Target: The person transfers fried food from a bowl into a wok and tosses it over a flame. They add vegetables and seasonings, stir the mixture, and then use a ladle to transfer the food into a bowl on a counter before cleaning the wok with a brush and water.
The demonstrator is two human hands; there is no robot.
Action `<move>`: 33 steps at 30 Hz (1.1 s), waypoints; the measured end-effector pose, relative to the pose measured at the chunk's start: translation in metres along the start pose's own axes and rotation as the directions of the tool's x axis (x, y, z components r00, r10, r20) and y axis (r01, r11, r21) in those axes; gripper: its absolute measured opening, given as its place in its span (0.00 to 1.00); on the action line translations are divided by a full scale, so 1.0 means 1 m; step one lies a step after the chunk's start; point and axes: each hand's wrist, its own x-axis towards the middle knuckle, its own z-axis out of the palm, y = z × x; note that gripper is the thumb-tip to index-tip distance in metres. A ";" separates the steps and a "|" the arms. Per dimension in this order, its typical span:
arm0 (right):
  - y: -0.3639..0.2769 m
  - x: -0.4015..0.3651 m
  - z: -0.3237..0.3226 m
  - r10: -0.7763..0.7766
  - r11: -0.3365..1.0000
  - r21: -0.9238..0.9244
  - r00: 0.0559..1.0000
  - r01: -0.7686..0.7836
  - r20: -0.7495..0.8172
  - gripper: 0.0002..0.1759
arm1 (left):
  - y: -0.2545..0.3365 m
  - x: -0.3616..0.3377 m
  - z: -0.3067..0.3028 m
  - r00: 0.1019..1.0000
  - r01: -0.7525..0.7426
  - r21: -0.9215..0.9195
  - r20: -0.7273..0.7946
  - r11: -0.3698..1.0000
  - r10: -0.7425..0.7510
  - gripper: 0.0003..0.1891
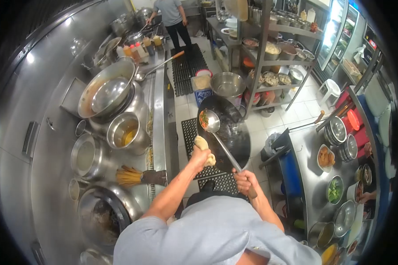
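A dark wok (234,137) is in front of me, above the floor. My left hand (200,158) is closed on a cream folded cloth (201,142) at the wok's near left rim; the cloth hides whether a handle lies under it. My right hand (246,182) grips the long handle of a metal ladle (227,153). The ladle's bowl rests over the wok's far left part, beside some red and green food (203,118) at the rim. The rest of the wok's inside looks dark and oily.
To the left, the steel range holds a large pan (86,95), a pot with yellow liquid (127,137), a bamboo brush (129,176) and another wok (102,216). On the right, a steel table (303,163) bears several bowls. Ahead are a shelf rack (263,62) and another person (169,13).
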 end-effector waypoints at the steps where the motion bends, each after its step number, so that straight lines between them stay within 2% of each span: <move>1: -0.002 0.000 0.002 0.018 1.000 0.004 1.000 -0.018 -0.003 0.10 | 0.002 -0.003 -0.010 0.990 0.090 -0.150 0.121 0.985 -0.072 0.13; 2: -0.003 -0.003 0.005 0.030 0.999 0.015 0.999 -0.030 -0.013 0.10 | 0.003 -0.007 -0.020 0.959 0.204 -0.283 0.252 0.937 -0.132 0.08; 3: -0.009 -0.009 0.006 0.019 0.998 -0.055 0.995 -0.025 -0.094 0.11 | 0.007 -0.016 -0.023 0.949 0.265 -0.371 0.262 0.890 -0.173 0.06; 5: -0.028 -0.024 0.014 -0.054 0.960 -0.280 0.968 -0.018 -0.246 0.10 | 0.012 -0.029 -0.020 0.950 0.296 -0.429 0.225 0.853 -0.217 0.01; 6: -0.037 -0.029 0.023 -0.084 0.929 -0.367 0.940 -0.046 -0.330 0.09 | 0.013 -0.037 -0.019 0.948 0.311 -0.456 0.204 0.834 -0.242 0.02; 8: -0.045 -0.031 0.046 -0.301 0.704 -0.695 0.824 -0.147 -0.480 0.09 | 0.013 -0.048 -0.015 0.974 0.202 -0.380 0.172 0.903 -0.145 0.08; 9: -0.048 -0.023 0.041 -0.362 0.645 -0.740 0.776 -0.192 -0.517 0.09 | 0.012 -0.053 -0.010 0.986 0.124 -0.319 0.142 0.939 -0.082 0.13; 10: -0.047 -0.015 0.038 -0.391 0.556 -0.796 0.768 -0.242 -0.507 0.08 | 0.012 -0.057 -0.003 0.993 0.039 -0.254 0.119 0.966 -0.008 0.18; 11: -0.047 -0.005 0.037 -0.426 0.455 -0.844 0.762 -0.284 -0.487 0.08 | 0.009 -0.056 0.003 0.997 -0.024 -0.136 0.067 0.990 0.034 0.24; 12: -0.045 0.005 0.042 -0.461 0.348 -0.879 0.757 -0.326 -0.463 0.08 | 0.005 -0.052 0.012 0.995 -0.096 0.022 -0.022 0.995 0.097 0.24; 13: -0.035 0.010 0.060 -0.416 0.452 -0.856 0.790 -0.250 -0.451 0.09 | -0.023 -0.028 0.014 0.981 -0.136 0.144 -0.117 0.980 0.153 0.23; 14: -0.029 0.014 0.061 -0.355 0.516 -0.833 0.834 -0.201 -0.421 0.09 | -0.028 -0.015 0.015 0.979 -0.122 0.162 -0.142 0.979 0.145 0.22; 15: -0.022 0.014 0.072 -0.266 0.656 -0.742 0.879 -0.136 -0.396 0.08 | -0.023 -0.008 0.018 0.977 -0.106 0.179 -0.167 0.978 0.136 0.22; 16: -0.017 0.010 0.081 -0.178 0.777 -0.623 0.919 -0.088 -0.352 0.07 | -0.014 -0.001 0.015 0.991 -0.044 0.093 -0.120 0.995 0.055 0.21; 18: -0.015 0.010 0.056 0.027 0.972 -0.228 0.992 -0.055 -0.125 0.07 | -0.010 0.011 0.005 0.997 -0.004 -0.055 -0.078 0.998 0.000 0.14; 19: -0.017 0.008 0.050 0.088 0.996 -0.005 0.996 -0.088 0.020 0.07 | -0.004 0.013 0.001 0.998 0.020 -0.127 -0.057 0.992 -0.028 0.11; 21: -0.023 -0.005 0.052 0.088 0.988 -0.118 0.993 -0.097 -0.079 0.08 | 0.022 -0.008 -0.011 0.989 0.133 -0.330 0.100 0.935 -0.106 0.08; 22: -0.028 -0.010 0.053 0.089 0.979 -0.172 0.988 -0.110 -0.128 0.08 | 0.028 -0.012 -0.016 0.987 0.143 -0.367 0.117 0.919 -0.107 0.08; 23: -0.037 -0.017 0.049 0.070 0.955 -0.267 0.973 -0.130 -0.222 0.08 | 0.029 -0.016 -0.022 0.985 0.156 -0.405 0.131 0.901 -0.112 0.09; 24: -0.043 -0.028 0.063 -0.021 0.883 -0.446 0.938 -0.145 -0.346 0.08 | 0.029 -0.021 -0.026 0.983 0.169 -0.445 0.144 0.879 -0.116 0.10; 25: -0.048 -0.036 0.073 -0.110 0.793 -0.581 0.894 -0.185 -0.435 0.09 | 0.031 -0.029 -0.028 0.986 0.159 -0.413 0.119 0.897 -0.120 0.14; 26: -0.051 -0.038 0.079 -0.212 0.675 -0.698 0.844 -0.238 -0.493 0.09 | 0.032 -0.038 -0.026 0.998 0.067 -0.383 0.040 0.921 -0.056 0.11; 28: -0.049 -0.031 0.082 -0.383 0.396 -0.819 0.736 -0.416 -0.559 0.09 | 0.036 -0.055 -0.011 0.990 -0.121 -0.292 -0.107 0.949 0.093 0.07; 29: -0.049 -0.026 0.083 -0.476 0.242 -0.831 0.685 -0.501 -0.551 0.09 | 0.042 -0.066 -0.001 0.974 -0.188 -0.219 -0.170 0.957 0.152 0.17; 30: -0.048 -0.018 0.082 -0.434 0.247 -0.850 0.731 -0.466 -0.527 0.10 | 0.022 -0.057 0.002 0.959 -0.192 -0.084 -0.227 0.978 0.169 0.27; 32: -0.039 0.005 0.073 -0.341 0.270 -0.877 0.812 -0.398 -0.473 0.10 | -0.024 -0.024 0.005 0.938 -0.200 0.209 -0.240 0.957 0.249 0.35; 33: -0.030 0.016 0.070 -0.261 0.448 -0.822 0.828 -0.352 -0.497 0.09 | 0.003 -0.034 0.017 0.943 -0.163 0.224 -0.252 0.961 0.218 0.39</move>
